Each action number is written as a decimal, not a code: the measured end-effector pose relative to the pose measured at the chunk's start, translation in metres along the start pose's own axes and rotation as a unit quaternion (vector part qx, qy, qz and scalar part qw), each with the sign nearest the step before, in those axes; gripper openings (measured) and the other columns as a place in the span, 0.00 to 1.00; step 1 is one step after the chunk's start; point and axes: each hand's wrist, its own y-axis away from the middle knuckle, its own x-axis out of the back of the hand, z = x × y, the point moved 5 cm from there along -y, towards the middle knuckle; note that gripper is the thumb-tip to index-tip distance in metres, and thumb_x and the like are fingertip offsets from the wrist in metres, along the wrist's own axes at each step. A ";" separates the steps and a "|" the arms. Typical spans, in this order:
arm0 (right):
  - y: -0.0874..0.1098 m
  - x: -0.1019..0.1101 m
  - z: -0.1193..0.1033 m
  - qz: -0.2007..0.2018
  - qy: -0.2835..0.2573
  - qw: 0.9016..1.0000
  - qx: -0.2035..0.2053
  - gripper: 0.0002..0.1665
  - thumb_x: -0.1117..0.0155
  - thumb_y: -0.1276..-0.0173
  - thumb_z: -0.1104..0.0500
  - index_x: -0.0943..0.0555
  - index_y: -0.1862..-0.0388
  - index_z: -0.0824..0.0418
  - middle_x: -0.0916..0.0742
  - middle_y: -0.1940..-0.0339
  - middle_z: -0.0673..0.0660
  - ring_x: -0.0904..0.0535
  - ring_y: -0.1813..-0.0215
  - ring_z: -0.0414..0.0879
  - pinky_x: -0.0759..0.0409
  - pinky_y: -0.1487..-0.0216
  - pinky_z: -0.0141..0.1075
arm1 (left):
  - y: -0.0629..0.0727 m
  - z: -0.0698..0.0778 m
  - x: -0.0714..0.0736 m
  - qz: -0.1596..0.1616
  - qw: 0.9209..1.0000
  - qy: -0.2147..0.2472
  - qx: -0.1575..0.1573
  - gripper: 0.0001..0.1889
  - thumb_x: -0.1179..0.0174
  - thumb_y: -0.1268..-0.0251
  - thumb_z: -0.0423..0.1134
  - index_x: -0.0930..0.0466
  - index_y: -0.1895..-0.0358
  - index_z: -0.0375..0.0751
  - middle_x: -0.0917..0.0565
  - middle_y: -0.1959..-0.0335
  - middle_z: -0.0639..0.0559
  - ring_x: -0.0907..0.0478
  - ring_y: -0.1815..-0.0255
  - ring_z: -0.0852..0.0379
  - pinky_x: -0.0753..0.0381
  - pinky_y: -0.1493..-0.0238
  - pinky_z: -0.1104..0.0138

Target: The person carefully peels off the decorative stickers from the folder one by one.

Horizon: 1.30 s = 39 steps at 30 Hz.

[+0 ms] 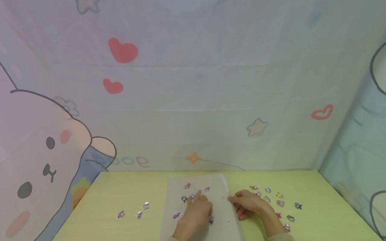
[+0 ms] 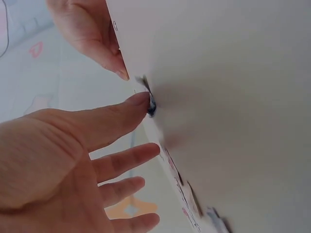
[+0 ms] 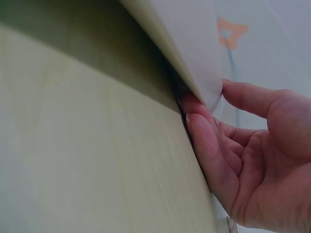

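Note:
A white sheet (image 1: 220, 231) lies on the yellow table with several small cartoon stickers, such as a pink one (image 1: 187, 185), on its face. Over the sheet is my left hand (image 1: 196, 212). Its thumb presses a small dark sticker (image 2: 151, 104) in the left wrist view, while the other fingers stretch out straight near the surface. At the sheet's right edge, my right hand (image 1: 248, 202) pinches the border. The right wrist view shows its thumb on the white face and fingers (image 3: 206, 138) tucked under the raised edge.
Several loose stickers, including a yellow one (image 1: 279, 195), lie on the table (image 1: 325, 214) right of the sheet. On the left are a red sticker (image 1: 121, 214) and two others. Behind the table hangs a printed cloth (image 1: 187, 90).

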 end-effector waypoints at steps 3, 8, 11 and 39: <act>0.002 -0.002 0.000 -0.003 0.001 1.000 -0.002 0.18 0.40 0.28 0.50 0.22 0.67 0.66 0.18 0.75 0.60 0.21 0.81 0.42 0.17 0.75 0.37 | 0.001 -0.001 -0.002 -0.005 1.000 0.005 0.006 0.10 0.28 0.48 0.38 0.22 0.78 0.48 0.20 0.58 0.48 0.36 0.30 0.38 0.36 0.40 0.35; 0.004 -0.001 0.000 0.004 0.001 1.000 -0.004 0.18 0.40 0.28 0.50 0.22 0.66 0.66 0.18 0.76 0.60 0.21 0.81 0.42 0.18 0.76 0.36 | 0.000 0.001 -0.005 -0.003 1.000 0.008 0.004 0.10 0.28 0.49 0.39 0.22 0.78 0.47 0.20 0.59 0.48 0.37 0.30 0.39 0.38 0.38 0.36; 0.003 -0.001 0.000 0.004 0.000 1.000 -0.003 0.18 0.40 0.27 0.50 0.22 0.66 0.66 0.18 0.76 0.59 0.21 0.81 0.42 0.18 0.76 0.36 | 0.000 0.001 -0.006 -0.002 1.000 0.004 0.014 0.10 0.28 0.49 0.38 0.21 0.80 0.47 0.20 0.59 0.47 0.37 0.30 0.38 0.38 0.38 0.36; 0.000 -0.001 0.001 0.001 -0.005 1.000 -0.002 0.19 0.41 0.27 0.50 0.22 0.65 0.66 0.18 0.76 0.58 0.22 0.81 0.42 0.17 0.75 0.37 | 0.013 -0.017 0.033 0.027 0.997 0.068 -0.021 0.07 0.36 0.36 0.34 0.22 0.72 0.45 0.22 0.51 0.50 0.42 0.28 0.37 0.43 0.38 0.31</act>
